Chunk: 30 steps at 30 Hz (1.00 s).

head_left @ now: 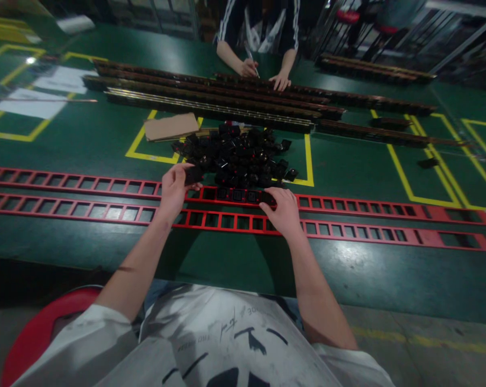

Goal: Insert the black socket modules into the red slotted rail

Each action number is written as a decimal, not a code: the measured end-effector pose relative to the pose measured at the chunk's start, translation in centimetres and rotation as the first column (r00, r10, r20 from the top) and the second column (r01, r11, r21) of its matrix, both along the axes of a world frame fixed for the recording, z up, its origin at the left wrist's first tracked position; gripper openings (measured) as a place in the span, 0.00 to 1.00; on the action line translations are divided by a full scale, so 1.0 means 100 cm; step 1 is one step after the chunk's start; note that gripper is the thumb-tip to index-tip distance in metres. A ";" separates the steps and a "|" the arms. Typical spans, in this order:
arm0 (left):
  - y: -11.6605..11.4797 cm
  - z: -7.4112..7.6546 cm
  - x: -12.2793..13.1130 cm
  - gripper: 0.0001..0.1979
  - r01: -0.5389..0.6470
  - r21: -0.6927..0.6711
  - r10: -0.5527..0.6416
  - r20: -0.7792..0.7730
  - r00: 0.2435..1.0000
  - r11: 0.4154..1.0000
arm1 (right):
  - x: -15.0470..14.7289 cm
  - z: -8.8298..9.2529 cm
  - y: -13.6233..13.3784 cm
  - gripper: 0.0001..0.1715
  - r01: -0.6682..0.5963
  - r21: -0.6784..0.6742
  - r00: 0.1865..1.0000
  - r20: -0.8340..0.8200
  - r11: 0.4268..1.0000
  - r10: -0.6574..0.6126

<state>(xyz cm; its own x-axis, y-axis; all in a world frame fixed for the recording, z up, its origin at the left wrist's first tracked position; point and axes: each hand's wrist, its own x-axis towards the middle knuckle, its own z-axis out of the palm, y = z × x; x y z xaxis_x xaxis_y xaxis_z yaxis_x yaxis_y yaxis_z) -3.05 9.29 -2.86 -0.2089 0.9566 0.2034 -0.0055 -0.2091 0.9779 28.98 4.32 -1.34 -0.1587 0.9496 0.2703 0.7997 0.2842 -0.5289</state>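
Two long red slotted strips lie side by side across the green table, the far strip (85,184) and the near strip (348,228). A heap of small black socket modules (238,153) sits just behind them. My left hand (174,188) is closed on one black module (193,174) at the heap's left edge. My right hand (282,208) presses a black module (267,198) into the far strip, fingers curled over it. Several modules (237,194) sit in the far strip's slots between my hands.
Long dark assembled strips (211,105) lie farther back. A cardboard piece (171,127) rests left of the heap. Across the table another person's hands (263,72) work with a pen. Yellow tape lines (404,177) mark the table. White paper sheets (33,102) lie far left.
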 end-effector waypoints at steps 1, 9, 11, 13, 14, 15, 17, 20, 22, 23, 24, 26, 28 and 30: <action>-0.002 -0.002 -0.003 0.25 0.030 -0.006 -0.029 0.016 0.999 1.000 | 0.000 0.000 0.000 0.20 0.002 0.002 1.000 0.002 1.000 -0.002; -0.010 0.000 -0.004 0.29 0.083 0.061 -0.052 -0.400 0.915 0.995 | 0.000 0.000 0.000 0.20 -0.003 0.010 1.000 0.011 1.000 0.003; -0.010 0.001 -0.003 0.26 0.099 0.071 -0.058 -0.438 0.897 0.993 | 0.000 0.000 -0.001 0.20 -0.001 0.010 1.000 0.010 1.000 0.001; -0.011 0.001 -0.003 0.23 0.115 0.085 -0.063 -0.460 0.886 0.990 | 0.000 0.000 -0.001 0.20 0.001 0.011 1.000 0.011 1.000 -0.001; -0.011 0.001 -0.003 0.22 0.128 0.091 -0.071 -0.472 0.879 0.988 | 0.000 0.000 -0.001 0.20 0.001 0.011 1.000 0.012 1.000 -0.001; -0.011 0.001 -0.003 0.21 0.141 0.099 -0.077 -0.478 0.875 0.985 | 0.000 0.000 -0.001 0.20 0.001 0.012 1.000 0.014 1.000 -0.001; -0.013 0.002 -0.001 0.20 0.152 0.117 -0.081 -0.467 0.881 0.981 | -0.001 0.000 -0.001 0.20 0.002 0.013 1.000 0.018 1.000 -0.003; -0.015 0.003 0.003 0.21 0.159 0.116 -0.099 -0.403 0.910 0.980 | -0.001 0.001 -0.001 0.20 0.006 0.003 1.000 0.024 1.000 -0.006; -0.017 0.004 0.005 0.22 0.164 0.085 -0.123 -0.363 0.924 0.983 | -0.001 0.001 -0.001 0.20 0.005 -0.002 1.000 0.028 1.000 -0.005; -0.017 0.004 0.005 0.22 0.164 0.070 -0.131 -0.345 0.929 0.984 | -0.001 0.001 -0.001 0.20 0.004 -0.001 1.000 0.030 1.000 -0.004; -0.017 0.005 0.005 0.21 0.166 0.060 -0.138 -0.330 0.934 0.984 | -0.001 0.001 -0.001 0.20 0.005 0.002 0.999 0.032 1.000 -0.005; -0.017 0.005 0.004 0.20 0.174 0.058 -0.149 -0.300 0.942 0.983 | -0.001 0.001 -0.001 0.20 0.006 0.007 0.999 0.038 1.000 -0.007; -0.016 0.004 0.003 0.18 0.177 0.074 -0.150 -0.277 0.949 0.981 | -0.001 0.001 -0.001 0.20 0.006 0.011 0.999 0.041 1.000 -0.007; -0.015 0.003 0.004 0.19 0.150 0.102 -0.116 -0.282 0.952 0.983 | -0.001 0.001 -0.001 0.20 0.004 0.012 0.999 0.041 1.000 -0.004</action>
